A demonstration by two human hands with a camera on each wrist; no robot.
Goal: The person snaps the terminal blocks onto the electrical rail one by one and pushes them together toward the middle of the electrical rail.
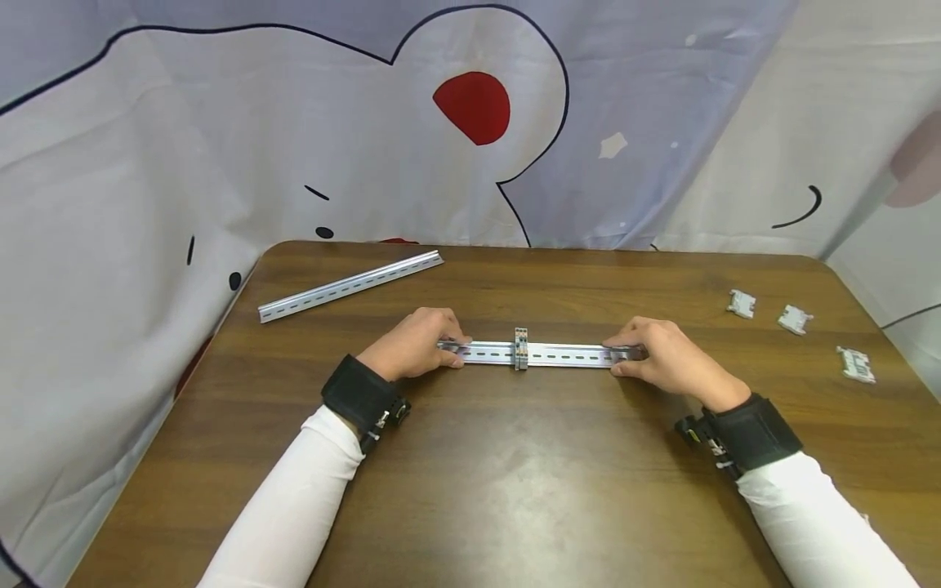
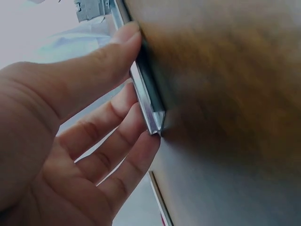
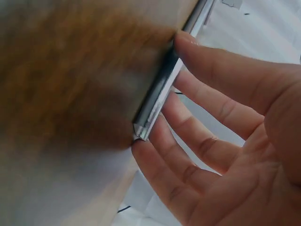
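Note:
A slotted metal DIN rail (image 1: pixel 569 355) lies crosswise in front of me, with a narrow grey terminal block (image 1: pixel 520 349) mounted near its middle. My left hand (image 1: pixel 419 341) pinches the rail's left end between thumb and fingers. At the opposite end my right hand (image 1: pixel 665 357) grips the rail the same way. The left wrist view shows the thumb (image 2: pixel 113 54) on the near edge and the fingers along the far side. In the right wrist view the rail (image 3: pixel 162 84) runs between thumb and fingers, its end close to the little finger.
A second slotted rail (image 1: pixel 351 286) lies slanted at the back left of the wooden table (image 1: pixel 507 474). Three light-grey terminal pieces, a far one (image 1: pixel 742 304), a middle one (image 1: pixel 795 319) and a near one (image 1: pixel 856 364), lie at the right. A printed curtain (image 1: pixel 309 131) hangs behind.

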